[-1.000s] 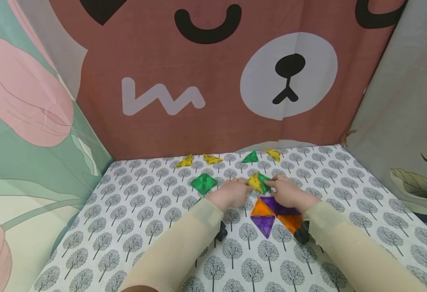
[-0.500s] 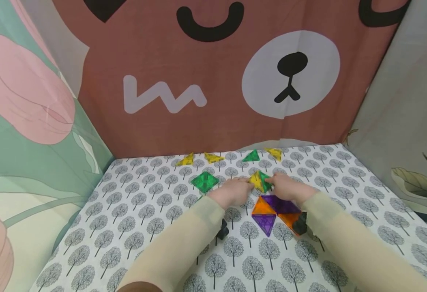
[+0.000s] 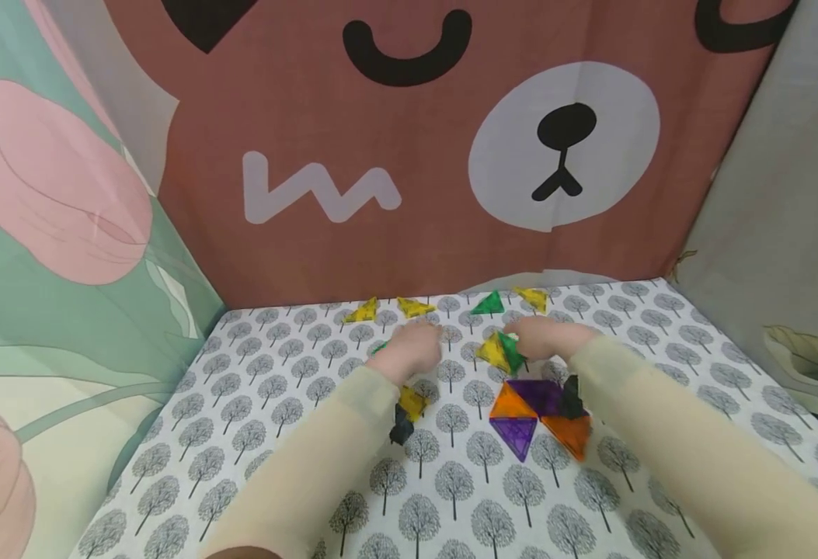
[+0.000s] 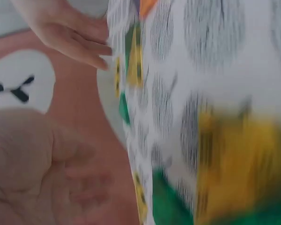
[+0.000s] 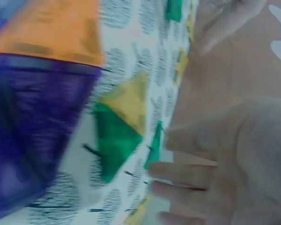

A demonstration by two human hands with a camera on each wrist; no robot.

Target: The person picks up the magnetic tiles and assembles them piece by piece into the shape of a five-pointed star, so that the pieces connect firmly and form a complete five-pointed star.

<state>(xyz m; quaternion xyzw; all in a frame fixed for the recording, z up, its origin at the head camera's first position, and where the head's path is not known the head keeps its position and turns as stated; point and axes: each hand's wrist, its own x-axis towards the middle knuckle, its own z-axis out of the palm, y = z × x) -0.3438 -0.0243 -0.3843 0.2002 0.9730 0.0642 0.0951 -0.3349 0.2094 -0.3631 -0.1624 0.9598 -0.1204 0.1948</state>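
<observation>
Translucent triangular tiles lie flat on the tree-print cloth. A yellow tile (image 3: 493,353) and a green tile (image 3: 513,354) sit edge to edge in front of my right hand (image 3: 547,338). Its fingers (image 5: 182,173) are extended and hold nothing in the right wrist view. To the left, my left hand (image 3: 412,348) hovers with relaxed fingers, gripping nothing. It hides most of a green shape (image 3: 379,348); another yellow tile (image 3: 412,403) shows under its wrist. Below the right hand, orange tiles (image 3: 512,404) and purple tiles (image 3: 516,436) form a joined group, partly covered by the right wrist.
Along the back edge lie two yellow tiles (image 3: 362,311) at left, a green tile (image 3: 489,303) and one more yellow tile (image 3: 532,299). A bear-print curtain (image 3: 311,256) rises behind the cloth (image 3: 450,481). Dark wrist cameras (image 3: 402,428) hang under the sleeves.
Both hands were touching the yellow-green pair. My left hand has withdrawn leftward over the green shape, uncovering a yellow tile below; my right hand has eased off the pair.
</observation>
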